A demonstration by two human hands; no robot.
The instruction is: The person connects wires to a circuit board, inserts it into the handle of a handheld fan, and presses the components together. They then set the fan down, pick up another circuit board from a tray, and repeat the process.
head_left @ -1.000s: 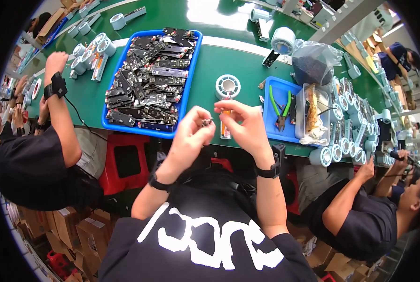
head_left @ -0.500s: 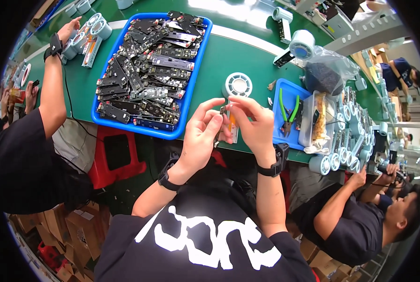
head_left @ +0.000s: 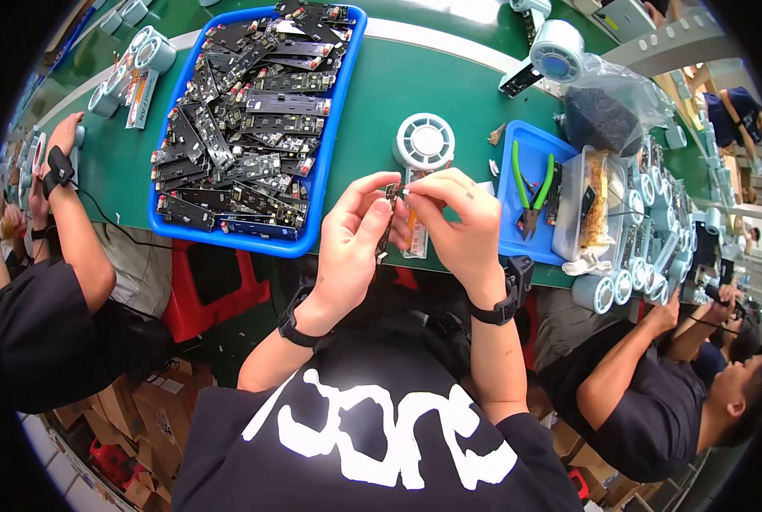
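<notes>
A narrow dark circuit board is upright in my left hand, gripped between thumb and curled fingers. My right hand pinches at the board's upper end; a small pale bit shows by its fingertips, too tiny to name. Just beyond my hands a light blue handheld fan lies on the green table, its round head away from me and its handle partly hidden by my right fingers. To the left, a large blue tray is heaped with similar circuit boards.
At right, green-handled cutters lie in a small blue tray, beside a clear plastic box. Behind stands a plastic bag of dark material. Several fans crowd the right edge. Co-workers sit on both sides; a red stool is at left.
My view has shifted slightly. My hands stay together at the board, with more of it showing now. The left co-worker's hand has drawn back from the group of fans.
</notes>
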